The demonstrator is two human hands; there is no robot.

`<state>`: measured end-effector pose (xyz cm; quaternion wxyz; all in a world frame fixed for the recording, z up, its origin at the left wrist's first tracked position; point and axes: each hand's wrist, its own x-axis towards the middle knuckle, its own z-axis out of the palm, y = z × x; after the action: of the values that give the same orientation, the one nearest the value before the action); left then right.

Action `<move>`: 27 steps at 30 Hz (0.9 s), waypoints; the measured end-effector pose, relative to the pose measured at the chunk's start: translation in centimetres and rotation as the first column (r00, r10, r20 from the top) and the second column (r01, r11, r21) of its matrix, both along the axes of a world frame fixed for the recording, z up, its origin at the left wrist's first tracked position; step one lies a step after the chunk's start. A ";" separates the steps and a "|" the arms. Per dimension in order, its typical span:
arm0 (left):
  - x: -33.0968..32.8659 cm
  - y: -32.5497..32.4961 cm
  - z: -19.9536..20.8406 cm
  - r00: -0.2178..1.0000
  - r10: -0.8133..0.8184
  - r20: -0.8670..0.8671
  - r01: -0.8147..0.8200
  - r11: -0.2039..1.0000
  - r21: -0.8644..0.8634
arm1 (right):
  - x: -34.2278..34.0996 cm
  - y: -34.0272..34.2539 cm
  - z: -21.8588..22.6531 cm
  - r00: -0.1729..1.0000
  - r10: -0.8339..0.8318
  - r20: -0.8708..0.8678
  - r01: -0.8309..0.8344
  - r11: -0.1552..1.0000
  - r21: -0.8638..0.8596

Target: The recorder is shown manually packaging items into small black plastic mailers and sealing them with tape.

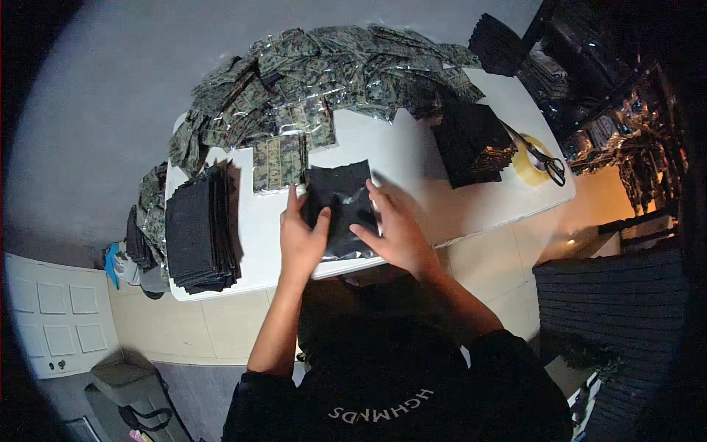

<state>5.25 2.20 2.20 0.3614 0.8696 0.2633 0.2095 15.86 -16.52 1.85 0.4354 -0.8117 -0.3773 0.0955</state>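
Observation:
Between my hands is a flat black packet (340,193) with a shiny plastic-like surface, at the table's near edge. My left hand (303,234) grips its left side, thumb lying on top and fingers along the edge. On the opposite side my right hand (398,232) holds it the same way, thumb pointing inward over the surface. Just beyond the packet lies a camouflage-patterned folded cloth piece (278,163) in clear wrapping. To the left of my left hand stands a tall stack of folded black cloth (199,228).
A large heap of wrapped camouflage packets (324,70) covers the far side of the white table (471,214). At the right are a black stack (471,144), a roll of yellowish tape (524,168) and black scissors (549,163). A grey padded case (136,398) stands lower left.

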 end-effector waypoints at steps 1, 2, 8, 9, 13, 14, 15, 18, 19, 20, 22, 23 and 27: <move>0.4 0.6 0.0 0.995 0.038 0.097 -0.004 0.942 -0.334 | 0.4 0.2 -0.7 0.981 -0.003 -0.194 0.039 0.982 0.183; 0.8 1.2 0.0 0.979 0.104 0.174 0.029 0.777 -0.629 | 0.9 0.6 -1.4 0.982 -0.005 -0.191 0.041 0.982 0.185; 1.2 3.9 -0.6 0.967 0.129 0.222 0.111 0.568 -0.815 | 3.8 2.4 -1.7 0.752 -0.035 -0.659 0.274 0.925 0.263; 1.2 4.1 -0.3 0.971 0.064 0.231 0.159 0.547 -0.822 | 4.3 2.7 -1.7 0.749 0.034 -0.662 0.267 0.899 0.348; 1.6 4.9 2.7 0.953 0.101 0.286 0.142 0.684 -0.715 | 6.0 3.0 0.9 0.886 0.026 -0.463 0.154 0.925 0.347; 1.4 4.4 4.2 0.953 0.102 0.284 0.141 0.682 -0.718 | 6.1 2.7 2.2 0.885 0.025 -0.465 0.154 0.927 0.343; 1.3 3.9 5.9 0.940 0.063 0.336 0.173 0.759 -0.627 | 6.2 2.2 3.5 0.961 -0.008 -0.275 0.109 0.929 0.353; 0.0 3.5 7.7 0.952 -0.021 0.307 0.166 0.875 -0.455 | 5.1 0.2 6.1 0.996 -0.053 -0.076 0.078 0.928 0.365; -0.4 3.5 7.3 0.886 -0.138 0.443 0.294 0.906 -0.306 | 4.5 -0.5 6.2 1.000 0.000 -0.016 0.006 0.923 0.384; -1.1 3.5 6.9 0.791 -0.265 0.552 0.398 0.907 -0.136 | 4.1 -1.4 6.2 0.998 0.051 0.045 -0.065 0.915 0.398; -3.5 3.4 6.5 0.859 -0.422 0.288 0.448 0.894 -0.026 | 3.5 -3.5 5.2 0.984 0.141 0.105 -0.170 0.915 0.365; -4.7 3.0 6.2 0.858 -0.479 0.186 0.489 0.872 -0.009 | 2.9 -4.4 4.9 0.955 0.268 0.127 -0.290 0.935 0.206; -8.2 2.1 5.1 0.836 -0.549 0.004 0.548 0.833 -0.076 | 1.7 -6.2 6.1 0.876 0.470 -0.108 -0.479 0.872 -0.095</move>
<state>-2.97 4.32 7.33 0.4357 0.8965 0.0138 0.0794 17.56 -22.71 7.91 0.3647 -0.7140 -0.5407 0.2546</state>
